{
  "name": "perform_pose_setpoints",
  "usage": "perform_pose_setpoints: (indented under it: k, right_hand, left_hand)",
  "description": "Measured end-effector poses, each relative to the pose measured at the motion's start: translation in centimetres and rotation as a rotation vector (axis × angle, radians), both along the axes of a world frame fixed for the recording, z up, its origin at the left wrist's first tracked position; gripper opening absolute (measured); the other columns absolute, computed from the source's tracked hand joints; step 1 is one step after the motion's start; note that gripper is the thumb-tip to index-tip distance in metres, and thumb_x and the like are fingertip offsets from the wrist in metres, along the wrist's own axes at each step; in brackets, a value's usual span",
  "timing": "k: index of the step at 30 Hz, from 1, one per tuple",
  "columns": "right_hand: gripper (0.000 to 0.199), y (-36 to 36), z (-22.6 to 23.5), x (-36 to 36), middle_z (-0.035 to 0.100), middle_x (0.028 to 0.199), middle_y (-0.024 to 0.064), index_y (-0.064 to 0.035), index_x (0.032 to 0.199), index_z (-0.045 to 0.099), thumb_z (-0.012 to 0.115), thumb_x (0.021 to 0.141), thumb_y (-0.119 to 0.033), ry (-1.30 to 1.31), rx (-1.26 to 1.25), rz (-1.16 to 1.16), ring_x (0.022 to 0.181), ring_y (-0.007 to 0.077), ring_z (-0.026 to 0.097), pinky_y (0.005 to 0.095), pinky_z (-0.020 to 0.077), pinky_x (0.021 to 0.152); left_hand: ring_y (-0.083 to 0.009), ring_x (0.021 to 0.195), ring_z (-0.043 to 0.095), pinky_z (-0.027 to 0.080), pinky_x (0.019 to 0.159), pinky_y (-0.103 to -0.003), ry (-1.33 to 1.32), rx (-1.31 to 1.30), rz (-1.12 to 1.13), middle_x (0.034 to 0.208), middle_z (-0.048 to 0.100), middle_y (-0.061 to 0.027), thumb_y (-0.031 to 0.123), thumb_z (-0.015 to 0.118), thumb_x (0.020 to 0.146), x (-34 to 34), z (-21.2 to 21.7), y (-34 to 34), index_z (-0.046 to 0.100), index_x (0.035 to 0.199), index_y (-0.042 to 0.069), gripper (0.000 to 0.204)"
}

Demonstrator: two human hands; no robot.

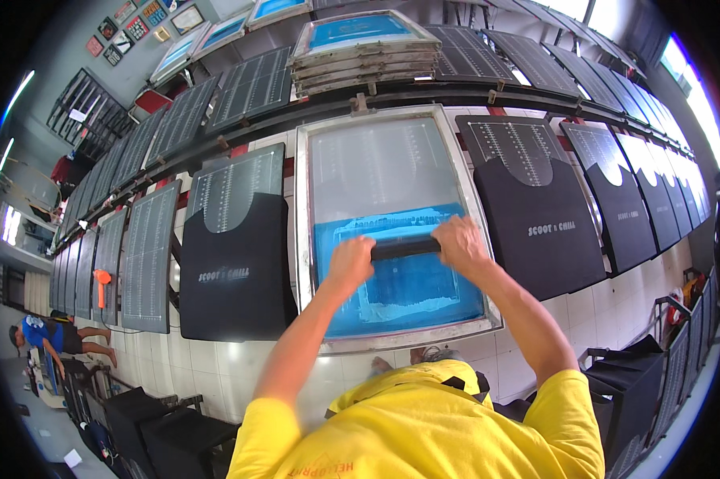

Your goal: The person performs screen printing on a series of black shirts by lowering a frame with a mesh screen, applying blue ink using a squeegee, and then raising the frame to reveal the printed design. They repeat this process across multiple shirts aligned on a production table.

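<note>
A squeegee (405, 247) with a dark bar handle lies across a screen-printing frame (302, 191). My left hand (352, 262) is closed around its left end, and my right hand (460, 243) grips the right end. Under the squeegee, the lower part of the mesh is coated blue (340, 319); pale ink streaks border its middle area. The upper mesh (376, 156) is greyish and see-through, with pallet markings showing beneath. What lies on the pallet under the blue part is hidden. The squeegee's blade cannot be made out clearly.
Black printed shirts lie on pallets to the left (236, 279) and right (539, 239). A stack of screen frames (365, 60) stands beyond the rail. An orange heat-gun-like tool (101, 279) is at the far left, near another person (69, 337). Black racks (627, 383) stand behind me.
</note>
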State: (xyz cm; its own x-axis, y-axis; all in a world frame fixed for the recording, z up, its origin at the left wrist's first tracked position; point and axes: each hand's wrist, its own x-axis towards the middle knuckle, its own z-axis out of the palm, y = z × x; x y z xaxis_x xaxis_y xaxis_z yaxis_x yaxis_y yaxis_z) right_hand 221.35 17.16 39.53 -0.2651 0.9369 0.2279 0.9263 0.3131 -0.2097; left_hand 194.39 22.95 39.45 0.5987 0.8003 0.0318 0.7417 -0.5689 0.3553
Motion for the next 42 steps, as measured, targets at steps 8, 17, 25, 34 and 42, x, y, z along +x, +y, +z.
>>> perform_pose_setpoints:
  k: [8, 17, 25, 34, 42]
  right_hand:
    - [0.016, -12.4, 0.5, -6.0, 0.065, 0.096, 0.0054, -0.0059, 0.089, 0.066, 0.063, 0.074, -0.008, 0.037, 0.032, 0.022, 0.088, 0.0235, 0.057, 0.0384, 0.0439, 0.077]
    - [0.015, -4.0, -1.5, -5.1, 0.066, 0.091, 0.0079, -0.0049, 0.084, 0.066, 0.066, 0.069, -0.005, -0.029, 0.021, -0.044, 0.087, 0.0264, 0.058, 0.0391, 0.0467, 0.075]
    - [0.013, 2.1, 0.0, -3.0, 0.066, 0.085, 0.0083, -0.0073, 0.080, 0.066, 0.068, 0.068, -0.001, 0.031, -0.047, -0.032, 0.091, 0.0288, 0.061, 0.0419, 0.0459, 0.079]
    - [0.030, -14.9, 1.5, -3.7, 0.067, 0.106, 0.0081, -0.0019, 0.101, 0.069, 0.064, 0.071, -0.004, 0.042, -0.060, -0.009, 0.092, 0.0246, 0.057, 0.0393, 0.0431, 0.080]
    - [0.029, -12.0, -1.1, -2.9, 0.068, 0.107, 0.0102, -0.0010, 0.100, 0.069, 0.065, 0.072, -0.006, 0.009, 0.010, 0.017, 0.090, 0.0246, 0.058, 0.0382, 0.0448, 0.078]
  left_hand:
    - [-0.0320, 0.124, 0.058, 0.053, 0.098, -0.042, -0.029, -0.035, 0.032, 0.129, 0.063, -0.0151, -0.008, 0.064, 0.067, -6.0, -0.9, -13.6, 0.063, 0.122, 0.001, 0.056]
    - [-0.0337, 0.112, 0.064, 0.056, 0.090, -0.042, -0.021, 0.059, -0.030, 0.124, 0.064, -0.0176, -0.007, 0.065, 0.071, -4.7, -3.0, -3.6, 0.062, 0.121, 0.000, 0.050]
    - [-0.0379, 0.098, 0.065, 0.055, 0.082, -0.047, 0.118, -0.052, -0.019, 0.111, 0.065, -0.0180, -0.007, 0.063, 0.070, -2.5, 0.2, 3.0, 0.062, 0.113, 0.001, 0.043]
    - [-0.0328, 0.120, 0.061, 0.055, 0.093, -0.040, -0.026, -0.062, -0.046, 0.126, 0.063, -0.0167, -0.005, 0.062, 0.072, -3.7, 0.0, -14.8, 0.062, 0.121, -0.002, 0.050]
    - [-0.0313, 0.126, 0.056, 0.054, 0.097, -0.040, 0.015, 0.005, -0.052, 0.131, 0.060, -0.0173, -0.002, 0.063, 0.076, -3.4, -2.5, -13.3, 0.059, 0.123, -0.003, 0.048]
